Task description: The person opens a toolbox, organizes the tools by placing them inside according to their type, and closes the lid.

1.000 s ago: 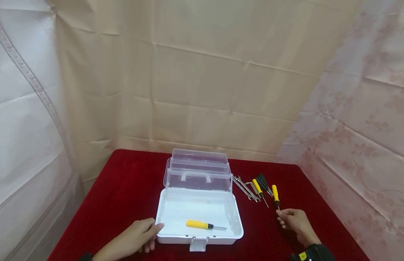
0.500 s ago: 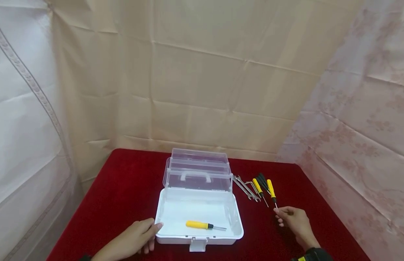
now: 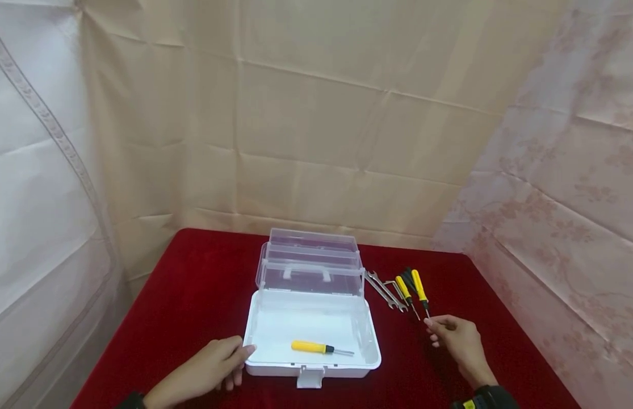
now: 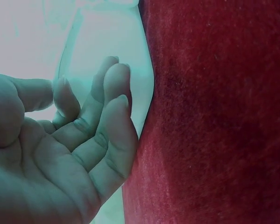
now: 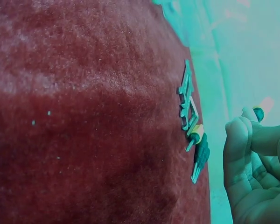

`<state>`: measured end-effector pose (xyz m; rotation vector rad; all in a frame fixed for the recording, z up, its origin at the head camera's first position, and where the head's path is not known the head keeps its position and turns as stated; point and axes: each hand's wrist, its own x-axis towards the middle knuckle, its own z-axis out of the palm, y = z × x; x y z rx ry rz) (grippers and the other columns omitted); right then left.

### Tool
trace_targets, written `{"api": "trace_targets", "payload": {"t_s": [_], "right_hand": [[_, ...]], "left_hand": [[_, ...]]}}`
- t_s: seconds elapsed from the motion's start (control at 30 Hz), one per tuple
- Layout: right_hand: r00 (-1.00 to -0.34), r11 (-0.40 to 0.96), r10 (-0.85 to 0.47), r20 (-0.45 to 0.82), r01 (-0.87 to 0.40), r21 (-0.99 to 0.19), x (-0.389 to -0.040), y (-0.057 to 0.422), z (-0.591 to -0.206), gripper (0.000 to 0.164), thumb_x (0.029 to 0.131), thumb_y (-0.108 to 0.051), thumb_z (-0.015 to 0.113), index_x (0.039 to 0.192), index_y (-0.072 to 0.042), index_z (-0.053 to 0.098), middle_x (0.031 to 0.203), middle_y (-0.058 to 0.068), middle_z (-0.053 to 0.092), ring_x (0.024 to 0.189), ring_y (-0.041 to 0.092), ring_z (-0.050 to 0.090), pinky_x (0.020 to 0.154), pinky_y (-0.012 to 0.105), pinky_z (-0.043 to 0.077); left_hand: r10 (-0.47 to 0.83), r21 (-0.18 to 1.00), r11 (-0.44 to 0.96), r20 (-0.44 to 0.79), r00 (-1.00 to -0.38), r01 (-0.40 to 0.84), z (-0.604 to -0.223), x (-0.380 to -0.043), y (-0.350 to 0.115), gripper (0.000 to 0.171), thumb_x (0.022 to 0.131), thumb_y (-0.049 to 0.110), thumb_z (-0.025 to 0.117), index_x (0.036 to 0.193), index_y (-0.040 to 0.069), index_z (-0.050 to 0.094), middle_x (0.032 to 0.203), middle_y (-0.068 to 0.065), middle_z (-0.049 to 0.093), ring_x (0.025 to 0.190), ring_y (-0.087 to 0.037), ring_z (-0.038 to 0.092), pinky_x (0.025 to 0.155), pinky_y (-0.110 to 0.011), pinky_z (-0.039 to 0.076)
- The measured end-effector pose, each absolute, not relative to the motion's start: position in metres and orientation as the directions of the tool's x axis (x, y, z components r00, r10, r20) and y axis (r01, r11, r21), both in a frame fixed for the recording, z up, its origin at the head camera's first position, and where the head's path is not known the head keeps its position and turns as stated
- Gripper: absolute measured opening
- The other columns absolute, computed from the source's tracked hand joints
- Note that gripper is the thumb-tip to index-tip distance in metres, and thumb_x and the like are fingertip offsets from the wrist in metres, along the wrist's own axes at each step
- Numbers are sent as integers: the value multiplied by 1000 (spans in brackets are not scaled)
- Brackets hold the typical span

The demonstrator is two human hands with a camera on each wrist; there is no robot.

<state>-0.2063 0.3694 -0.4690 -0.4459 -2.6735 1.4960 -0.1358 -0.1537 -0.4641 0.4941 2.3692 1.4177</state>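
A white toolbox (image 3: 311,366) with its clear lid raised stands on the red cloth. My left hand (image 3: 219,360) grips its left front edge, thumb over the rim and fingers against the outer wall. Inside lies a yellow-handled screwdriver (image 3: 308,346), its shaft pointing right. Off to the right of the box, my right hand (image 3: 459,338) pinches a second yellow screwdriver (image 3: 419,286) by its thin metal shaft, handle pointing away. In the right wrist view only the black collar (image 5: 258,114) and a bit of the handle show past the fingers.
Right of the box lie wrenches (image 3: 382,291), bent hex keys (image 3: 396,288), another yellow screwdriver (image 3: 403,288) and black-handled tools (image 3: 407,276). Clear trays (image 3: 313,264) rise at the back of the box. A latch (image 3: 310,377) hangs at its front. Curtains surround the table.
My right hand has moved slightly left and away from me with the pinched screwdriver, whose handle now overlaps the black-handled tools. The left hand stays at the box edge.
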Motion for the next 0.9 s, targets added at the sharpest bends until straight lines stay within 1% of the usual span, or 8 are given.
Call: {"api": "trace_targets", "payload": {"t_s": [0.27, 0.5, 0.9], "right_hand": [[-953, 493, 289, -96, 234, -838, -206, 367, -468, 35, 97, -28, 75, 115, 2, 70, 94, 11, 74, 74, 18, 67, 63, 32, 57], [-961, 497, 270, -58, 190, -847, -205, 363, -468, 35, 97, -27, 75, 116, 2, 70, 96, 14, 74, 75, 18, 68, 64, 32, 58], [-971, 517, 239, -6, 133, -846, -203, 354, -471, 34, 97, -28, 75, 113, 2, 71, 96, 16, 74, 74, 18, 68, 66, 34, 59]], "left_hand": [[468, 896, 430, -113, -877, 114, -464, -141, -154, 35, 107, 35, 56, 88, 5, 59, 68, -3, 63, 57, -15, 59, 52, -26, 48], [442, 887, 452, -125, -888, 100, -463, -138, -155, 33, 106, 33, 58, 88, 6, 59, 68, -2, 63, 58, -16, 59, 50, -28, 48], [459, 880, 455, -99, -883, 138, -462, -137, -157, 33, 106, 33, 58, 85, 7, 58, 67, -1, 62, 57, -16, 59, 49, -26, 46]]}}
